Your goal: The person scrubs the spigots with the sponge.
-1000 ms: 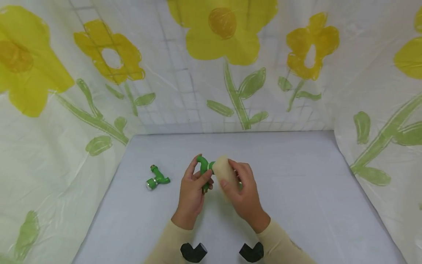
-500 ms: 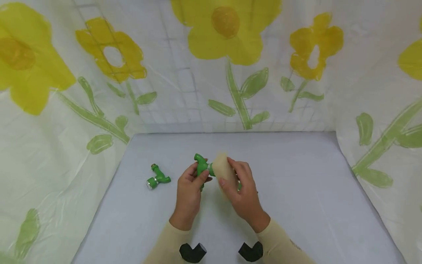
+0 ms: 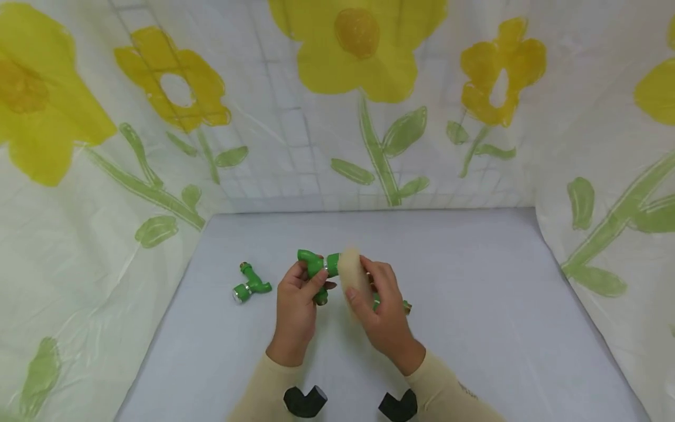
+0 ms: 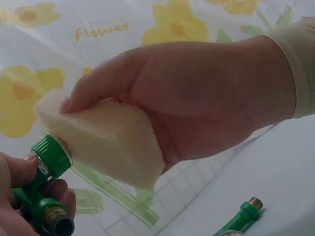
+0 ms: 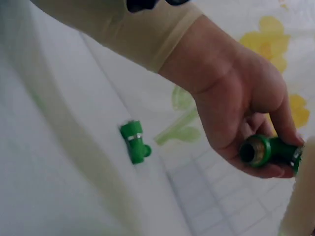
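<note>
Near the middle of the table, my left hand [image 3: 295, 308] grips a green tap [image 3: 312, 264] by its body, thumb on top. The tap's ribbed round knob [image 4: 52, 156] faces a cream sponge [image 3: 353, 278] and touches its side. That sponge is pinched between the thumb and fingers of my right hand [image 3: 389, 319]. In the left wrist view the tap's brass-threaded inlet [image 4: 58, 221] points toward the camera. Part of the right hand's fingers is hidden behind the sponge in the head view.
A second green tap [image 3: 254, 285] lies on the table at the left. A third green tap [image 3: 407, 307] lies beyond my right hand, mostly covered by it. Flower-printed white sheeting [image 3: 295, 158] closes off the back and both sides of the table [image 3: 474, 293].
My left hand has turned the tap, so its spout now points left. Tap, sponge and both hands have shifted slightly left, uncovering more of the third tap.
</note>
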Demonstrator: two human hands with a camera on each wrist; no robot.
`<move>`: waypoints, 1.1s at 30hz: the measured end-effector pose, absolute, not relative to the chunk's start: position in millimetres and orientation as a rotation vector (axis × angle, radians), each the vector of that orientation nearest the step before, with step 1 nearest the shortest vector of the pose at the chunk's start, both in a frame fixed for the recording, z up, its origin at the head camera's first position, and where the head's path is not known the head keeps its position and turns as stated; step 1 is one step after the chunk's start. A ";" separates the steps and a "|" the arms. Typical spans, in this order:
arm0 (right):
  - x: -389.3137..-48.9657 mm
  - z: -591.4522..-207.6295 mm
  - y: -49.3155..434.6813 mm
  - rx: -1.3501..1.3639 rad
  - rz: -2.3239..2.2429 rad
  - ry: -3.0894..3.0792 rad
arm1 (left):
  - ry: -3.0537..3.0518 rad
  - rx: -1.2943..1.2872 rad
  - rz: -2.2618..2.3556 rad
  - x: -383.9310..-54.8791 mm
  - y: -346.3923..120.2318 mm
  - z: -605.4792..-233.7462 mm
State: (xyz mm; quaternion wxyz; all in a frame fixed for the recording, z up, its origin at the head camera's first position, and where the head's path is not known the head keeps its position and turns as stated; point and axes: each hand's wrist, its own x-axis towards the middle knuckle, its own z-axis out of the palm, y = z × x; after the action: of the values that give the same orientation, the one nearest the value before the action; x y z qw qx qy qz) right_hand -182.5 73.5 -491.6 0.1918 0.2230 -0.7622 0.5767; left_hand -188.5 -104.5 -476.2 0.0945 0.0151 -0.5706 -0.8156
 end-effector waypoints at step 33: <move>-187.7 -480.8 75.1 0.747 1.380 -1.999 | -1.867 -0.038 -2.472 -183.5 -103.0 -480.1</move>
State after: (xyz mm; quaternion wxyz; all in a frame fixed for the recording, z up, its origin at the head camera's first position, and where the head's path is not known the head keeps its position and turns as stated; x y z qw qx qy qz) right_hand -187.7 75.1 -480.8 0.2956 0.2806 -0.7515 0.5187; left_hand -183.5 -103.0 -480.1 0.0220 -0.0121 -0.6026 -0.7977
